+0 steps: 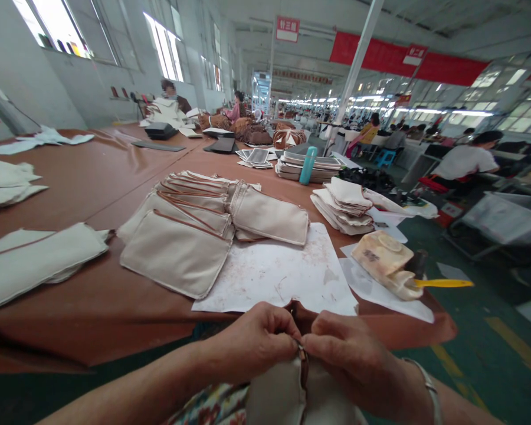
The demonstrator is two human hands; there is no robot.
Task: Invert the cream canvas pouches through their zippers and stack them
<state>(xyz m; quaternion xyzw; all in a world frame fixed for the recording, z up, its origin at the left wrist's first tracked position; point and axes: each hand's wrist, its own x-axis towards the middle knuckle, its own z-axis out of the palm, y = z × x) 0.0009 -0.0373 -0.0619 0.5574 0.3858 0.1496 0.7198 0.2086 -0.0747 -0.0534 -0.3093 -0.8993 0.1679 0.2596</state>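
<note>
Head-worn cam looks fwd & down, from behind & above L hand [265, 333] and R hand [349, 351], which sit bottom ctr, v. near lens. Brown table [84, 195] spreads mid-frame, seen obliquely from its near edge. Beyond, view runs far into bg: windows [62, 23] upper L, red banner [384, 58] upper R. Wide angle.
</note>
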